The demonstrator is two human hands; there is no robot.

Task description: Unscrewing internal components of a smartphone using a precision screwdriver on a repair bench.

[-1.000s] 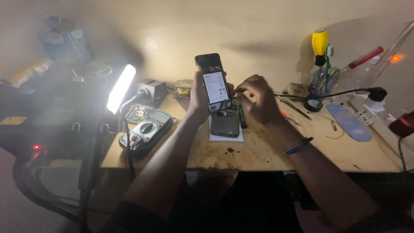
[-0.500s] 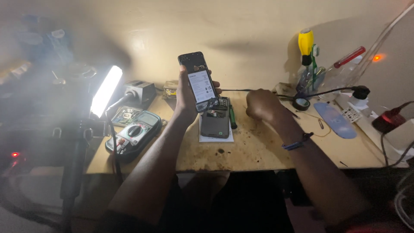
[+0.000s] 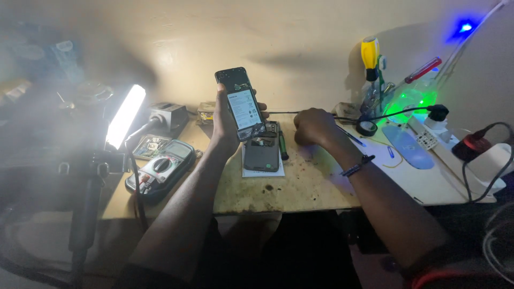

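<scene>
The left hand (image 3: 224,120) clamps the opened black phone (image 3: 240,103) upright, best kept steady, while the right hand (image 3: 312,126), a closed fist beside it, rests on the wooden bench (image 3: 300,187).

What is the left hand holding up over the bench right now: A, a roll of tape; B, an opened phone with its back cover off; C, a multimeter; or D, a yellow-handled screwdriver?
B: the left hand grips an opened phone upright, its insides and battery exposed.
</scene>
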